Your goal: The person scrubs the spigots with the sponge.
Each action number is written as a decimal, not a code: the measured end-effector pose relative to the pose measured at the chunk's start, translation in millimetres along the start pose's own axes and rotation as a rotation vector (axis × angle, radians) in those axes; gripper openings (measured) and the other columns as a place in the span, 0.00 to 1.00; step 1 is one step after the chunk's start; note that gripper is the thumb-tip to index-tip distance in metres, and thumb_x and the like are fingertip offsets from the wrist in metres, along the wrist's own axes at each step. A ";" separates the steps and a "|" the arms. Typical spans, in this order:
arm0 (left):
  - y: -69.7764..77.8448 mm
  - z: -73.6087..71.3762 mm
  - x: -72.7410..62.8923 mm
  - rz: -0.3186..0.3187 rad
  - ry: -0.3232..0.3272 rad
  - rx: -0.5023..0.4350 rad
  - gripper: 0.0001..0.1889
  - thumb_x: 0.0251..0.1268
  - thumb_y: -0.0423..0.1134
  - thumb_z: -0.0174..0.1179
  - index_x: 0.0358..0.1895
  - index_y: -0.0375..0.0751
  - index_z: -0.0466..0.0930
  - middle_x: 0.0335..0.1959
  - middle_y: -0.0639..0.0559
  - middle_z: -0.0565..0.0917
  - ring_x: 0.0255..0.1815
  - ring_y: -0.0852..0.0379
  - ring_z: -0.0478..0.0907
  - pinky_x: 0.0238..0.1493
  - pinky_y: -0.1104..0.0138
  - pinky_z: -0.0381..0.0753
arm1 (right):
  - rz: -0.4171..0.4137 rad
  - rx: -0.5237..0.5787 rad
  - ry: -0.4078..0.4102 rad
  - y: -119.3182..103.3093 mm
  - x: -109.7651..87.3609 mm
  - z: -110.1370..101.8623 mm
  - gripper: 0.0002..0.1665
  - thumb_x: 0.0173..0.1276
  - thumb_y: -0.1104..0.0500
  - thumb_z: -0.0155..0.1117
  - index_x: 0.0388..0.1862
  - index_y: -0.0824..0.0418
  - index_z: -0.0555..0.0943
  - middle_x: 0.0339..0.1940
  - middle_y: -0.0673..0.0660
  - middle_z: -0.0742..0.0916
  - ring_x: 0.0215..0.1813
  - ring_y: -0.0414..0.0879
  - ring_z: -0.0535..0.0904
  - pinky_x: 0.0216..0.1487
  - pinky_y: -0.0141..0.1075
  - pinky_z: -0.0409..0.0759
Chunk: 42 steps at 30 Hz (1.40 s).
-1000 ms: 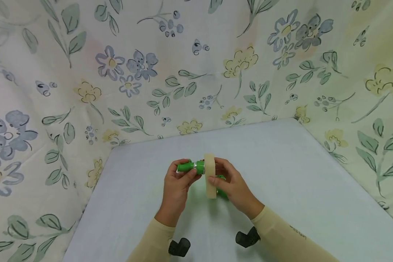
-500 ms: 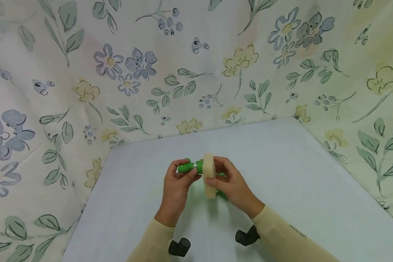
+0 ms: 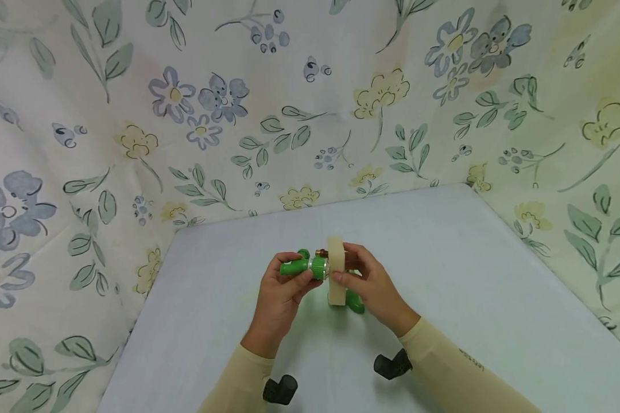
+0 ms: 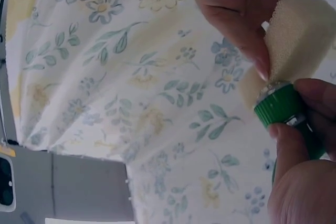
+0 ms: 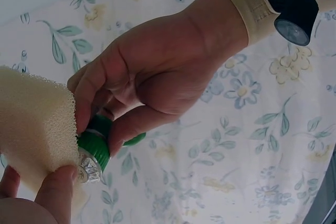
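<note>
Above the middle of the pale worktop (image 3: 418, 241), both hands are found occupied and close together, with the work held between them. A green fitting (image 3: 294, 268) is gripped by the left hand (image 3: 279, 295), thumb on the near side, with its ribbed collar (image 3: 318, 268) pointed toward the right. A cream foam block (image 3: 336, 258) is pinched on edge by the right hand (image 3: 378, 292), its narrow face turned to the head camera. In both wrist views, the clear, shiny end (image 5: 92, 171) of the fitting is seen up against the foam, next to the right thumb.

Behind the fitting, a round green part (image 3: 303, 253) and a copper-coloured part (image 3: 321, 253) are noted. Beyond the block, beneath the right hand, a further green part (image 3: 355, 302) is partly covered; whether it is joined to the fitting, or is borne by the right hand, cannot be established.

The step in hand is judged to be the wiping or rubbing of the clear end with the foam. For the next move, a steady left grip appears to be called for, while the foam is drawn across the end under light pressure and the fitting is turned so that the whole face is reached. Slipping of the smooth green body is considered possible if the grip is relaxed.
</note>
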<state>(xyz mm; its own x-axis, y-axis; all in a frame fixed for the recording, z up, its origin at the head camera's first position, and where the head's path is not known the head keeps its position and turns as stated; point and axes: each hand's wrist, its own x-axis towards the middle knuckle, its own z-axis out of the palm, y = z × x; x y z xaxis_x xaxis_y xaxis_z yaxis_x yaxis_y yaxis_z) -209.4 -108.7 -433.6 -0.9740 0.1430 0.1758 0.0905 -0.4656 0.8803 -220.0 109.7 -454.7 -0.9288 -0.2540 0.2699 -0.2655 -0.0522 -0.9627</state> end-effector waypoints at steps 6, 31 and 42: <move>0.7 -0.7 -0.1 -0.003 -0.003 0.000 0.19 0.76 0.17 0.61 0.61 0.39 0.73 0.66 0.38 0.76 0.58 0.45 0.85 0.57 0.53 0.88 | 0.015 0.031 -0.009 -0.1 -1.7 2.2 0.32 0.80 0.55 0.73 0.78 0.50 0.74 0.65 0.60 0.81 0.67 0.59 0.76 0.62 0.45 0.85; -3.0 -2.8 1.9 0.044 0.059 0.096 0.20 0.73 0.18 0.65 0.62 0.31 0.73 0.57 0.38 0.83 0.51 0.46 0.89 0.56 0.51 0.89 | -0.061 -0.023 -0.030 -6.1 -5.3 7.6 0.34 0.78 0.58 0.74 0.79 0.48 0.74 0.66 0.57 0.82 0.66 0.57 0.77 0.67 0.50 0.81; 1.6 -3.1 -0.9 0.046 -0.024 0.152 0.21 0.74 0.18 0.65 0.64 0.27 0.71 0.64 0.37 0.77 0.59 0.42 0.84 0.57 0.50 0.88 | 0.015 0.013 -0.023 -0.4 -3.3 -0.6 0.33 0.80 0.55 0.72 0.80 0.49 0.73 0.65 0.61 0.81 0.67 0.59 0.76 0.62 0.45 0.84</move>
<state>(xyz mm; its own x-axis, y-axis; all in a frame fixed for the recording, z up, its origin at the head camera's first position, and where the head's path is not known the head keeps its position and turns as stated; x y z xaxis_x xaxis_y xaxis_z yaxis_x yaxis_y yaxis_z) -209.1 -112.3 -433.8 -0.9631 0.1462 0.2262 0.1670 -0.3347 0.9274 -217.0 111.2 -455.1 -0.9264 -0.2768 0.2553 -0.2482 -0.0607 -0.9668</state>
